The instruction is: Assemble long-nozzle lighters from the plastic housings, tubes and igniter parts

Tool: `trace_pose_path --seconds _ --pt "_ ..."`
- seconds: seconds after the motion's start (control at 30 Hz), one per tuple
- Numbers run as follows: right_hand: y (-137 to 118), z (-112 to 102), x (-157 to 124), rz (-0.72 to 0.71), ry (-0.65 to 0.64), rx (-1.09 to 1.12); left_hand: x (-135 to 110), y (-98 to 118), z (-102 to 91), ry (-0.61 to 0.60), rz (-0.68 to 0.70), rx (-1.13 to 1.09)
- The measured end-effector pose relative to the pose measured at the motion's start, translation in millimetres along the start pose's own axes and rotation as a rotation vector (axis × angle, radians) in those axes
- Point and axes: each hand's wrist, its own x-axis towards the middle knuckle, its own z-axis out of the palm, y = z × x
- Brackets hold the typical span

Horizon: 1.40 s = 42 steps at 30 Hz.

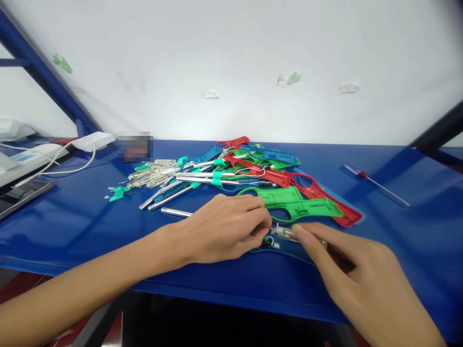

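Observation:
My left hand (227, 226) is closed in a pinch, its fingertips meeting a small pale end beside the right hand's piece. What lies between those fingertips is too small to make out. In my right hand (354, 270), thumb and fingers grip a narrow clear plastic piece (286, 233) with a whitish tip pointing left. Under both hands lies a blue plastic handle half (294, 249), with a white wire and dark small parts at its left end. A silver metal rod (176, 212) runs beneath my left hand, its right part hidden. Green handle shells (311, 208) lie just behind the hands.
Red, green and blue shells and silver rods with green tape (217, 178) are heaped mid-table. Several clear plastic pieces (155, 174) lie to their left. A screwdriver (376, 183) rests at right. A power strip (94, 140), white cables and a phone (23, 196) occupy the left.

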Motion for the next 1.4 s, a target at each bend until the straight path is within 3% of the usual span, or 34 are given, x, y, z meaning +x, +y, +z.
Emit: trace_pose_path --seconds 0.4,0.77,1.4 --pt "-1.1 1.9 3.4 -0.063 0.038 -0.039 1.6 1.7 0.5 0.013 0.011 0.053" --pt "-1.7 -0.2 0.6 -0.033 0.017 -0.013 -2.1 -2.1 1.3 0.004 -0.030 -0.068" --pt "1.6 2.8 1.3 -0.135 0.080 -0.114 -4.1 3.3 7.6 0.077 0.051 0.175"
